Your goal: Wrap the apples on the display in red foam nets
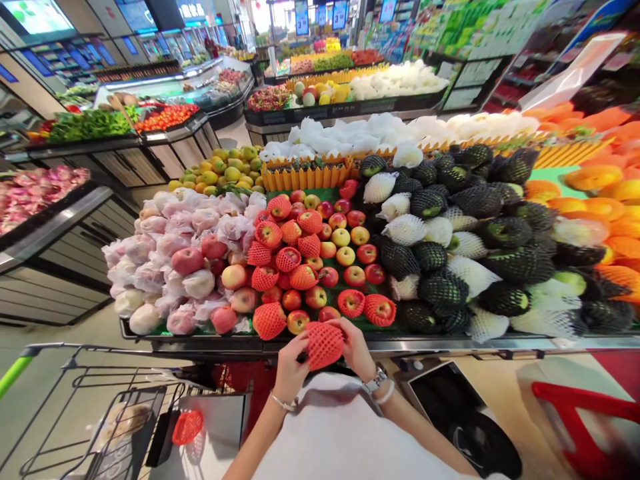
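Both my hands hold one apple wrapped in a red foam net just in front of the display's near edge. My left hand cups its left side with the fingers curled around it. My right hand, with a watch on the wrist, grips the right side. Right behind lie more red-netted apples and bare red and yellow apples on the green-lined stand.
Pink-wrapped fruit lies left of the apples, black- and white-netted fruit to the right, orange-netted fruit beyond. A shopping cart at lower left holds a loose red net. The stand's metal rim runs across in front of me.
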The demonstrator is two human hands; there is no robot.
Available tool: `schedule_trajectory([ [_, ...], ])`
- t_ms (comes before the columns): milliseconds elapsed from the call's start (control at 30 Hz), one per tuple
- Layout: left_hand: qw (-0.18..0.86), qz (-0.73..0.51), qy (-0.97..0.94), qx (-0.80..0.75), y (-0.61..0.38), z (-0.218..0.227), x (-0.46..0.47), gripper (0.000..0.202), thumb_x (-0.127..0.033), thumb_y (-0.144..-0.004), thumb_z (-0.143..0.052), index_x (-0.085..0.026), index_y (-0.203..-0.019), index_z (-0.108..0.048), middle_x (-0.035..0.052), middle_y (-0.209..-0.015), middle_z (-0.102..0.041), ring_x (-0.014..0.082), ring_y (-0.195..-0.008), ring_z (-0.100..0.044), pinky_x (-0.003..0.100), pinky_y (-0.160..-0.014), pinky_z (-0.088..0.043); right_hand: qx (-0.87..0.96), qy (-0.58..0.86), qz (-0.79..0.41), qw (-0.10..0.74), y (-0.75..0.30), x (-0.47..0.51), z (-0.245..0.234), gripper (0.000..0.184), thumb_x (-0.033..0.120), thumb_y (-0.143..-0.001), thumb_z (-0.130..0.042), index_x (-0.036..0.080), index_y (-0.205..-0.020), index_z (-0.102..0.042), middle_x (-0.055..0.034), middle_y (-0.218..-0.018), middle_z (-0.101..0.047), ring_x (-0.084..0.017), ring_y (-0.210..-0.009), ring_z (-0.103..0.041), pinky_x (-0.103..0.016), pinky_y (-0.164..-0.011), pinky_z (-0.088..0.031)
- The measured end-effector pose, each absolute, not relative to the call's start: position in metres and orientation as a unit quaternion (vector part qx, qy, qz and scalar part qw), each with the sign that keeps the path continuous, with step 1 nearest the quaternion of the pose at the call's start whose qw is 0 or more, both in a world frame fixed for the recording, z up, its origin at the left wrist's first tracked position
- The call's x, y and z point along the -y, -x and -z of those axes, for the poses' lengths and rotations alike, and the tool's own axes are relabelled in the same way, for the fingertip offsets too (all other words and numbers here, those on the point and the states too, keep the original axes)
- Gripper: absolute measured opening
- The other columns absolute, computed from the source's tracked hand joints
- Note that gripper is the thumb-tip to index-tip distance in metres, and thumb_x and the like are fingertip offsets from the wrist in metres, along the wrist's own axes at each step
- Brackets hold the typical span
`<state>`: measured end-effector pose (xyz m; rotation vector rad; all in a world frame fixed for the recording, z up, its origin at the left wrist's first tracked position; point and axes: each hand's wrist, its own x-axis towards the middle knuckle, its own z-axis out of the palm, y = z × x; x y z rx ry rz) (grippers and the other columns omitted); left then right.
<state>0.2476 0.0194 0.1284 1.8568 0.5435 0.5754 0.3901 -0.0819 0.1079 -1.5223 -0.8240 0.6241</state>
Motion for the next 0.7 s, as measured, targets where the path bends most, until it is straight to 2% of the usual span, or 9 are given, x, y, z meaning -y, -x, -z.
schedule_trajectory([
  [100,0.592,-0.197,-0.755,-0.201,-0.251,-0.129,-0.018,0.023,-0.024,-0.075,-0.070,-0.015,-0.097,-0.072,0.0084,-0.098,-0.070,0.0201,-0.088,-0.066,0.035,-0.091,-0.052,0.378,0.666,-0.253,0.591,-0.394,0.071,-0.109,0.023,0.018,-0.078,-0.060,0.015,-0.099,-0.066,-0.0093,-0.100,-0.064,-0.021,-0.092,-0.061,-0.034,-0.083,-0.048],
  [233,0.660,-0.236,-0.657,-0.277,-0.247,-0.121,-0.026,0.042,-0.034,-0.068,-0.078,-0.013,-0.104,-0.070,0.0122,-0.107,-0.069,0.0238,-0.097,-0.065,0.039,-0.094,-0.051,0.400,0.672,-0.234,0.578,-0.407,0.064,-0.113,0.024,0.027,-0.088,-0.054,0.014,-0.106,-0.064,-0.0090,-0.095,-0.063,-0.019,-0.083,-0.059,-0.033,-0.075,-0.049],
  [333,0.665,-0.321,-0.553,-0.385,-0.237,-0.110,-0.041,0.049,-0.043,-0.057,-0.084,-0.011,-0.092,-0.072,0.0123,-0.096,-0.071,0.0244,-0.092,-0.067,0.037,-0.091,-0.053,0.426,0.724,-0.144,0.523,-0.423,0.064,-0.112,0.025,0.030,-0.091,-0.054,0.015,-0.109,-0.063,-0.0112,-0.104,-0.063,-0.024,-0.098,-0.057,-0.041,-0.089,-0.046],
  [433,0.664,-0.378,-0.485,-0.426,-0.229,-0.101,-0.055,0.052,-0.052,-0.051,-0.084,-0.012,-0.082,-0.071,0.0096,-0.087,-0.071,0.0214,-0.082,-0.067,0.033,-0.082,-0.056,0.504,0.780,-0.086,0.360,-0.436,0.066,-0.106,0.032,0.022,-0.080,-0.068,0.016,-0.111,-0.064,-0.0113,-0.112,-0.063,-0.034,-0.119,-0.046,-0.055,-0.103,-0.034],
  [500,0.674,-0.390,-0.460,-0.427,-0.226,-0.100,-0.060,0.051,-0.052,-0.051,-0.084,-0.014,-0.081,-0.070,0.0074,-0.084,-0.071,0.0190,-0.077,-0.066,0.031,-0.076,-0.057,0.541,0.791,-0.079,0.274,-0.441,0.068,-0.101,0.041,0.024,-0.075,-0.074,0.015,-0.113,-0.063,-0.0116,-0.110,-0.065,-0.038,-0.126,-0.041,-0.064,-0.108,-0.021],
  [600,0.699,-0.394,-0.432,-0.412,-0.227,-0.105,-0.061,0.051,-0.048,-0.045,-0.087,-0.016,-0.081,-0.070,0.0053,-0.085,-0.071,0.0192,-0.079,-0.067,0.032,-0.076,-0.058,0.570,0.788,-0.073,0.222,-0.443,0.066,-0.094,0.060,0.034,-0.069,-0.079,0.011,-0.121,-0.059,-0.0135,-0.112,-0.065,-0.043,-0.133,-0.033,-0.069,-0.109,-0.005],
  [700,0.731,-0.389,-0.407,-0.385,-0.230,-0.109,-0.059,0.049,-0.043,-0.043,-0.089,-0.019,-0.082,-0.069,0.0045,-0.088,-0.071,0.0224,-0.084,-0.068,0.037,-0.078,-0.059,0.573,0.786,-0.079,0.220,-0.442,0.065,-0.092,0.067,0.041,-0.064,-0.081,0.012,-0.120,-0.059,-0.0141,-0.113,-0.065,-0.044,-0.133,-0.034,-0.071,-0.107,0.000],
])
